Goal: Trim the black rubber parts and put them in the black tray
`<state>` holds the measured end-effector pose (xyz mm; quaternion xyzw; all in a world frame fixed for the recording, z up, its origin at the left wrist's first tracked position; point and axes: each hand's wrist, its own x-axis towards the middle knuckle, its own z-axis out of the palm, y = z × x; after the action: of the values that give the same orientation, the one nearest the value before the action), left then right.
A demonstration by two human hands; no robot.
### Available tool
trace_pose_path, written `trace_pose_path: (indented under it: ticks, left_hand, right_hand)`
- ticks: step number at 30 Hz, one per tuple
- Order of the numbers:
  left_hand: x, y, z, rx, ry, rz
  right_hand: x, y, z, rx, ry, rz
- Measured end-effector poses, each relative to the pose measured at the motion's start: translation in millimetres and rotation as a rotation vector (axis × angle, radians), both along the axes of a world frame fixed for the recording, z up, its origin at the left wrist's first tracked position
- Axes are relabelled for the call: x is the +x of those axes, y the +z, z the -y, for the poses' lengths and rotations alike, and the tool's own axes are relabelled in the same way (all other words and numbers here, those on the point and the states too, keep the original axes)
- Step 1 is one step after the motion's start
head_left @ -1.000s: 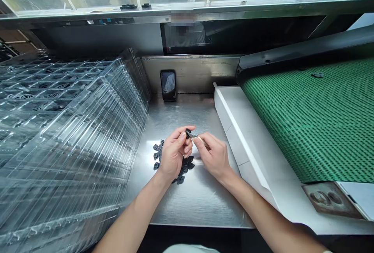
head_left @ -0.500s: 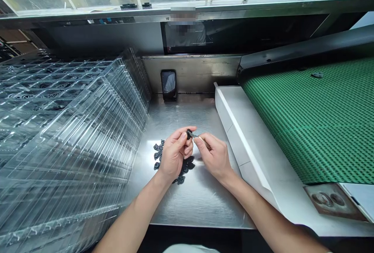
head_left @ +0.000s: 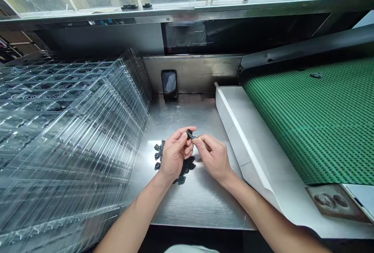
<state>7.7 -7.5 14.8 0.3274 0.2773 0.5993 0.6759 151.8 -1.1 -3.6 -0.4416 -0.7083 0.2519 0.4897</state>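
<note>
Pinched between the thumb and fingers of my left hand [head_left: 175, 149] is a small round black plastic part [head_left: 189, 132]. My right hand [head_left: 214, 155] is closed round a small knife [head_left: 192, 136], whose pointed metal blade lies against that part. Most of the knife's handle is hidden in my fingers. Beneath my left hand, several more black parts [head_left: 181, 180] lie loosely grouped on the metal table [head_left: 201, 202]; some are flat with holes, others have a round raised middle. My left hand and wrist cover some of the group.
A tall stack of clear plastic trays [head_left: 96, 101] with black parts in the top one stands left. A phone [head_left: 169, 85] leans on the back wall. To the right run a white ledge [head_left: 248, 140] and a green conveyor belt [head_left: 327, 120] carrying one black part [head_left: 316, 75].
Both hands stay almost in place, still gripping the black part and the knife. The blade has tilted very slightly against the part. The whole view has shifted a little.
</note>
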Motion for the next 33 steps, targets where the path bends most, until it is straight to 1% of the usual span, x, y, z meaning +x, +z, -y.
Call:
trace_pose_path:
  ticks: [2,6,9,13,18,22,25,30,33]
  left_hand:
    - [0.2,-0.5,-0.8,-0.001,0.004,0.0]
    - [1.0,-1.5,-0.7,0.0,0.012,0.002]
    - [1.2,-1.7,-0.2,-0.016,0.012,0.001]
    - [0.9,-0.9,-0.1,-0.024,0.003,0.008]
    - [1.1,0.7,0.4,-0.025,-0.005,0.017]
    - [0.6,1.8,0.1,-0.017,-0.01,0.035]
    - [-0.8,1.7,-0.6,-0.035,-0.033,0.053]
    - [-0.9,0.4,-0.8,-0.074,-0.115,0.05]
    - [2.3,0.0,0.3,-0.085,-0.142,-0.006]
  right_hand:
    - [-0.1,-0.2,0.1,-0.004,0.022,-0.007]
    - [-0.2,-0.8,-0.1,-0.019,0.015,-0.014]
    - [-0.3,-0.7,-0.3,-0.024,0.046,-0.021]
    - [-0.4,0.2,-0.6,-0.03,0.018,-0.012]
    - [0.7,-0.9,-1.4,-0.038,0.018,-0.015]
    - [2.3,-3.7,-0.6,0.068,-0.056,-0.173]
    - [2.0,-3.7,0.9,0.111,-0.015,-0.278]
    - [-0.9,-1.0,-0.7,0.012,-0.023,-0.276]
    - [-2.1,-0.7,-1.4,-0.052,-0.008,-0.293]
